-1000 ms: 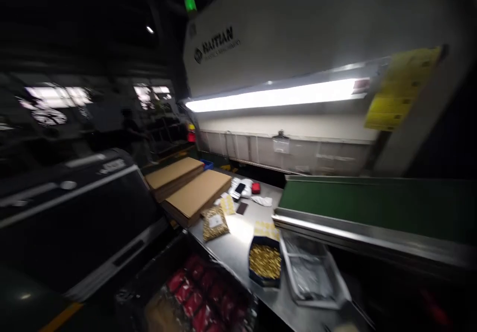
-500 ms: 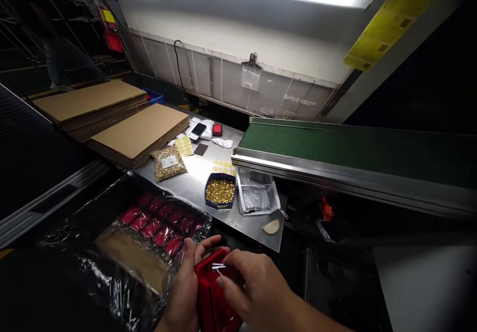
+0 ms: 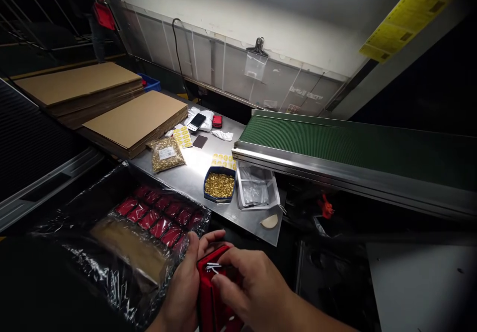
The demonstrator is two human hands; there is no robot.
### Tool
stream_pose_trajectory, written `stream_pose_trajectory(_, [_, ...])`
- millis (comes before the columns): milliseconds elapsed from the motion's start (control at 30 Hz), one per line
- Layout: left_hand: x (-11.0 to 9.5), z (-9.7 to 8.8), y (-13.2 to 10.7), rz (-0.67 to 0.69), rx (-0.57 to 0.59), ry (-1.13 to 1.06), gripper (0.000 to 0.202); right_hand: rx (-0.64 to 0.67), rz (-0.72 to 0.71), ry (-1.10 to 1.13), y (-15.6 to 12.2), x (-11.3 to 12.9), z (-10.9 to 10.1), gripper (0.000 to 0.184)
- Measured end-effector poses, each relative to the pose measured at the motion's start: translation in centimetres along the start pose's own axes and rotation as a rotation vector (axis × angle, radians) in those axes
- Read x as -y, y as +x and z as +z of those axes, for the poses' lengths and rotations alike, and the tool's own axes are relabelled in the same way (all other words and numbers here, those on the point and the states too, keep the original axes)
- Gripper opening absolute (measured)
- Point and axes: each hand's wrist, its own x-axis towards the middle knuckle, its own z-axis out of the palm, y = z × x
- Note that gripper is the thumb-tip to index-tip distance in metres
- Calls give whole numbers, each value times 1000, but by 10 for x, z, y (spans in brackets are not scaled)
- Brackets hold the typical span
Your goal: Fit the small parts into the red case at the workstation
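At the bottom of the view my left hand grips a red plastic part by its left side. My right hand rests on the part's top right, its fingertips pinching small silver metal pins at the upper edge. To the left, a box lined with clear plastic film holds rows of similar red parts and a brown cardboard piece.
A steel table carries a blue tray of brass pieces, a bag of brass pieces, a clear tray, yellow sticker sheets, a phone and rags. Flat cardboard stacks lie at the left. A green conveyor belt runs to the right.
The view swung down from the machine to my hands, then shifted slightly. Both hands keep hold of the red part, the right fingers still at the pins.
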Motion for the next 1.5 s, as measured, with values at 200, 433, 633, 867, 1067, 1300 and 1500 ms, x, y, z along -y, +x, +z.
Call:
stream_pose_trajectory(200, [-1,2,2,-28,3,-22,67,-18,-32,39,-4,-8,-4,13])
stream_pose_trajectory(433, [-8,6,-4,-166,89,-113,70,-172,-532,-408,3,-14,-27,23])
stream_pose_trajectory(633, [-6,5,-2,-247,140,-201,68,-128,-633,-482,9,-10,-23,24])
stream_pose_trajectory(867, [-6,13,-2,-266,131,-187,64,-113,-664,-513,8,-10,-23,19])
stream_pose_trajectory(1067, [-7,13,-1,-247,102,-103,65,-122,-719,-589,9,-6,-24,20])
stream_pose_trajectory(1300, [-8,4,2,-222,111,-122,65,-301,-676,-329,-12,-16,-28,26])
stream_pose_trajectory(1500, [-2,8,19,-278,78,-276,65,-354,-816,-259,-5,-20,3,30])
